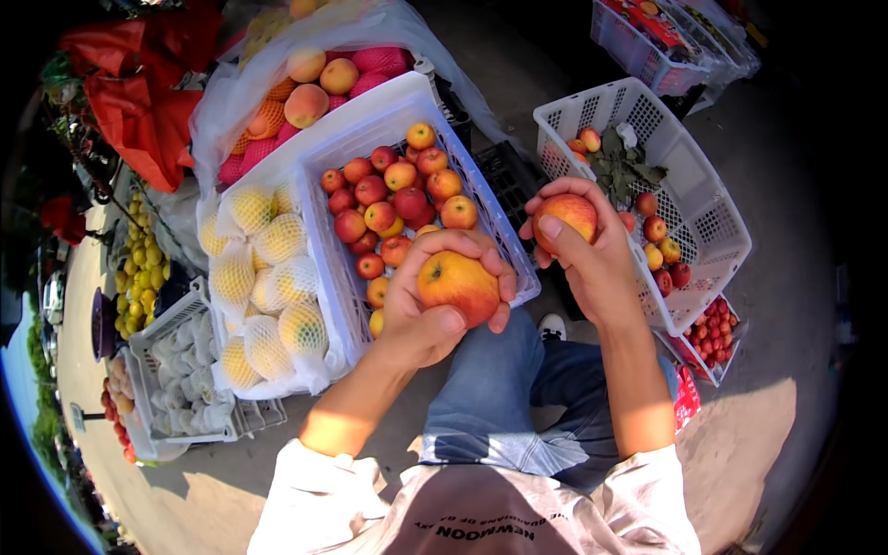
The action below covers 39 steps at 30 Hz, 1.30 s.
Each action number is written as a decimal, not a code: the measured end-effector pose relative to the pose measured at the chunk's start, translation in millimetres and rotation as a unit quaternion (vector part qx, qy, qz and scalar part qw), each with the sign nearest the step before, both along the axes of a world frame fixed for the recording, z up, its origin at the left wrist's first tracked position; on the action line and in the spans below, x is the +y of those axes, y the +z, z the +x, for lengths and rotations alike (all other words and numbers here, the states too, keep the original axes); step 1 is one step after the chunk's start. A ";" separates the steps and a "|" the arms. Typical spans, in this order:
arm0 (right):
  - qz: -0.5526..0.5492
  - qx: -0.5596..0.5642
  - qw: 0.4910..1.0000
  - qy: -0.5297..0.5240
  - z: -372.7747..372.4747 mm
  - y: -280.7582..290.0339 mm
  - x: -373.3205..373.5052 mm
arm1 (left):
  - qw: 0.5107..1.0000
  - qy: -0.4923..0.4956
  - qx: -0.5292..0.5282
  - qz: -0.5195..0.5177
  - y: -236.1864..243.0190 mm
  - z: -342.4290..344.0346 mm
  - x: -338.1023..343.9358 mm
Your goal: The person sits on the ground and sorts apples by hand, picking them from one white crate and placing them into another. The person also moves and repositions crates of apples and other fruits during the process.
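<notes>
- Round yellow-and-red apple (pixel 458 289) sits in your left hand (pixel 413 319), which is closed around it: fingers curl round its far and right sides, thumb along its near side, above the near end of the small-apple crate.
- Your right hand (pixel 599 264) is wrapped around a second round orange-red apple (pixel 575 211), thumb across its face, between the two larger crates; both your forearms reach forward with elbows bent.
- Before you, a pale rectangular plastic crate (pixel 326 277) holds many small red and yellow apples (pixel 372 191).
- Just left of it, yellowish fruits in white foam nets (pixel 279 239) fill a lined white box.
- To your right, a white perforated plastic crate (pixel 714 215) holds dark green leaves (pixel 618 169) and several small red-yellow fruits (pixel 655 228).
- Beneath that crate's near end, a shallow white box holds small red fruits (pixel 714 331).
</notes>
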State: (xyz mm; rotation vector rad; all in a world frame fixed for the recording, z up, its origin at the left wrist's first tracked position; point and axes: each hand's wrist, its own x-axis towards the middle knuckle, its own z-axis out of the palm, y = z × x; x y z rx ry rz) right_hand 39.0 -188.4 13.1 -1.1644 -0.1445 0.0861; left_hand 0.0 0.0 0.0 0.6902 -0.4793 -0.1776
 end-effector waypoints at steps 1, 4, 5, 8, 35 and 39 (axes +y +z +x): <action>0.012 0.008 1.000 0.001 0.1 -1.2 0.6 | 1.000 -0.006 0.005 -0.024 -1.9 -1.6 -2.1; 0.059 0.026 0.998 -0.008 5.2 1.4 -2.7 | 0.999 0.000 -0.008 -0.052 -6.5 -0.7 -4.8; 0.075 0.030 0.997 -0.014 7.1 4.1 -5.2 | 0.998 0.005 -0.017 -0.055 -7.6 0.4 -5.4; 0.090 0.027 0.995 -0.021 10.3 4.6 -11.0 | 0.998 0.017 -0.038 -0.042 -7.0 3.0 -4.5; 0.438 0.014 0.841 -0.317 33.3 30.1 -189.8 | 0.540 0.072 -0.432 0.718 -85.7 290.3 -216.9; 0.423 0.019 0.859 -0.289 37.5 29.8 -194.8 | 0.427 -0.017 -0.470 0.772 -130.4 325.6 -255.9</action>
